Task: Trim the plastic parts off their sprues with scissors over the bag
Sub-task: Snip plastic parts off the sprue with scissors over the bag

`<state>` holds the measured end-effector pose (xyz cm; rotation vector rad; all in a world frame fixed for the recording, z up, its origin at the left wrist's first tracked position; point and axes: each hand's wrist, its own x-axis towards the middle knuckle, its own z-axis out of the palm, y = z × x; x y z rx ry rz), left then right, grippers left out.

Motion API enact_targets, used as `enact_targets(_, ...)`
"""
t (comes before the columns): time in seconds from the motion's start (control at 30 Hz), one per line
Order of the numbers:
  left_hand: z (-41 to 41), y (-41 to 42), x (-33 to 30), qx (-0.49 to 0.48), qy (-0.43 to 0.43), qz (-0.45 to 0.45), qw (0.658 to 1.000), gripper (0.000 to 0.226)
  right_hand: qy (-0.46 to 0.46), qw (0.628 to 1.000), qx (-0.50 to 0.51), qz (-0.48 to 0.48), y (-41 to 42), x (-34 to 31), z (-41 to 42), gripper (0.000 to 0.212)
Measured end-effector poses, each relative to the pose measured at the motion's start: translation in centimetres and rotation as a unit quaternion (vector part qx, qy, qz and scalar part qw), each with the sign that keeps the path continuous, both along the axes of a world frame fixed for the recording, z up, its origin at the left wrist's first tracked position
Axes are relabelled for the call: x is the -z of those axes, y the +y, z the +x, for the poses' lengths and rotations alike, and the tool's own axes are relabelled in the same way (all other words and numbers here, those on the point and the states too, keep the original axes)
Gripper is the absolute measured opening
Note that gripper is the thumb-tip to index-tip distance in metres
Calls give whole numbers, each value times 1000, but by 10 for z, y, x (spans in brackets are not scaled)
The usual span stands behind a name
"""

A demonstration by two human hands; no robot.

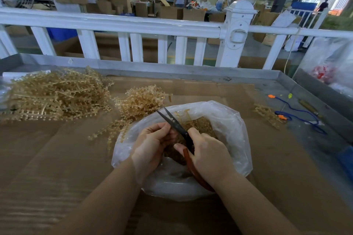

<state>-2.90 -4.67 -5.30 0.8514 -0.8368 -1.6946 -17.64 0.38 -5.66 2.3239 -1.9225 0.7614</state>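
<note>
Clear bag [235,139] of amber trimmed parts [202,126], right hand [210,156] gripping scissors [175,122], left hand [152,143] perhaps pinching a sprue

White railing [133,25] behind; blue cord [298,109] right on table.

Amber sprues [57,95], clear bag [229,120], black-bladed, red-handled scissors [176,123].

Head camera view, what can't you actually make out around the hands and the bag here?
- Sprue being cut: hidden between the left hand and right hand.
- Scissors handle: mostly covered by the right hand.
- Bag bottom: hidden by both hands.
- Trimmed parts: too small to tell apart.
</note>
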Motion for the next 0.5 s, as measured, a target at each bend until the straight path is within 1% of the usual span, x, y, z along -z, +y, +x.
enact_targets(0.27, 1, -1, 2, 2, 2, 6, 1000, 17, -7, 1000, -14, 13, 0, -2, -1, 33)
enact_targets(0.5, -1, 1, -2, -11, -2, 12, 1000, 21, -14, 1000, -19, 14, 0, -2, -2, 29)
